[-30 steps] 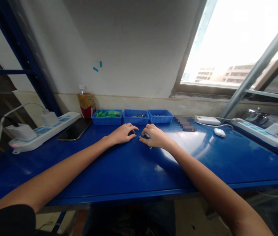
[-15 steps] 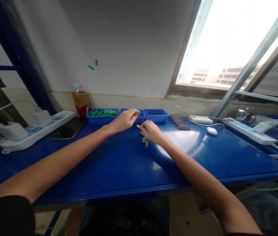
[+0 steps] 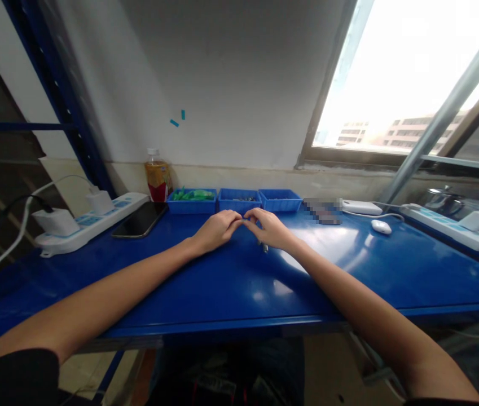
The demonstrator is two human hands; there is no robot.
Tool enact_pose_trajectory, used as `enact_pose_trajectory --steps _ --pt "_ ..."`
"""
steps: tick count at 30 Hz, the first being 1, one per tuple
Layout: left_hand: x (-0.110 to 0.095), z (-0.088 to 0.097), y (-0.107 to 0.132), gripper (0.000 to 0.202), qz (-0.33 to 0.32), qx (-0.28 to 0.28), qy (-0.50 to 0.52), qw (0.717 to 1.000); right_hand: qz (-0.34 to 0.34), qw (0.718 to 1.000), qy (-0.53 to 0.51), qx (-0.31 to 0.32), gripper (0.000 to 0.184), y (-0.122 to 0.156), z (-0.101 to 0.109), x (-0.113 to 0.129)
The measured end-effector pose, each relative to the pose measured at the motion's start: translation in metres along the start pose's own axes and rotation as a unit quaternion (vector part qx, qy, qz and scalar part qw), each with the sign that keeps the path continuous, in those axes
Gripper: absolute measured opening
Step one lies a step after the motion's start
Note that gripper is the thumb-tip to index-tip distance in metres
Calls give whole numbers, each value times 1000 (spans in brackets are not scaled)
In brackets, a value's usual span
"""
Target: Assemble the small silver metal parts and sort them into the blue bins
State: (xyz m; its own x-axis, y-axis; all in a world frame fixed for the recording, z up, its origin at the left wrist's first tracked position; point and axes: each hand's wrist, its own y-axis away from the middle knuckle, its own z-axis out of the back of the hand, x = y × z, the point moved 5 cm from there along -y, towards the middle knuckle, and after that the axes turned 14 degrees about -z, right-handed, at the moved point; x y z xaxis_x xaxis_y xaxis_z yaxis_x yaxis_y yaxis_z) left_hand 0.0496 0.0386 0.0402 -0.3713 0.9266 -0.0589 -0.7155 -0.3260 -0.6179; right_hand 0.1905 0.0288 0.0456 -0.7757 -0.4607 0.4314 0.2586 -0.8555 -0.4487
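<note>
Above the blue table [image 3: 205,293], my left hand [image 3: 219,231] and my right hand [image 3: 272,229] meet fingertip to fingertip. Both are closed in a pinch, with thumbs and forefingers pressed together. Whatever sits between the fingertips is hidden or too small to name. Just under my right hand lies a small silvery metal cylinder [image 3: 265,247], partly covered by the palm. Behind the hands stands the middle blue bin [image 3: 239,207] with small metal parts in it.
A left bin [image 3: 192,207] holds green pieces; a right bin [image 3: 280,204] holds small dark parts. Further left are a drink bottle [image 3: 158,177], a phone [image 3: 141,220] and a power strip [image 3: 91,223]. On the right lie an earbud case [image 3: 381,226] and another power strip [image 3: 455,225].
My left hand has come back from the middle bin and down to meet my right hand. The small pale piece at my right fingertips no longer shows. The view has shifted slightly left.
</note>
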Motion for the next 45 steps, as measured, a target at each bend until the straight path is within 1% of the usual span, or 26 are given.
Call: enact_pose_trajectory --steps 2,6,8,11,14,16,18,20,22,24,25,28,30,34,37,39,41,43,45 --pt "1 -4 5 31 25 1 11 1000 25 999 25 -7 23 4 -3 3" --pt "1 -7 7 35 40 13 20 999 50 996 74 -14 13 9 -6 9" --pt "0 -5 7 32 45 0 25 999 46 995 84 -24 16 9 -4 11" --pt "-3 -1 8 27 36 -32 36 998 26 996 75 -29 21 7 -3 10" --pt "-8 -1 9 29 -1 -29 26 999 11 999 50 -18 23 3 -6 7" --pt "-9 -1 9 26 -15 -27 9 999 6 999 31 -11 25 2 -8 4" --pt "-8 -1 9 21 -12 -31 -6 999 4 1000 21 -9 26 2 -9 3" --pt "-6 -1 9 21 -4 -34 -17 999 4 1000 18 -20 21 3 -6 3" --pt "-5 -2 9 23 -1 -28 -27 999 10 999 16 -39 16 4 -1 5" --pt "-5 -3 8 26 -2 -18 -33 999 30 998 17 -50 22 6 3 8" --pt "-6 -3 8 28 -2 -11 -33 999 44 998 20 -51 22 7 5 10" --pt "-7 -3 8 36 3 10 -29 1000 80 995 37 -45 12 8 6 16" --pt "-7 -3 8 38 15 20 -21 999 84 994 54 -40 10 9 6 17" --pt "-1 -7 8 32 33 25 -4 999 40 993 106 -42 22 4 9 8" --pt "3 -15 3 28 19 38 2 999 -23 989 122 -78 25 -15 21 -7" --pt "2 -23 -4 32 -10 68 4 998 -75 984 118 -107 24 -36 31 -18" --pt "-2 -32 -12 40 -40 111 -1 993 -124 977 123 -124 28 -55 37 -27" --pt "-5 -40 -18 42 -56 151 -6 987 -156 972 141 -110 37 -67 37 -35" --pt "-6 -45 -23 34 -61 164 -1 985 -155 973 158 -71 37 -65 31 -39"
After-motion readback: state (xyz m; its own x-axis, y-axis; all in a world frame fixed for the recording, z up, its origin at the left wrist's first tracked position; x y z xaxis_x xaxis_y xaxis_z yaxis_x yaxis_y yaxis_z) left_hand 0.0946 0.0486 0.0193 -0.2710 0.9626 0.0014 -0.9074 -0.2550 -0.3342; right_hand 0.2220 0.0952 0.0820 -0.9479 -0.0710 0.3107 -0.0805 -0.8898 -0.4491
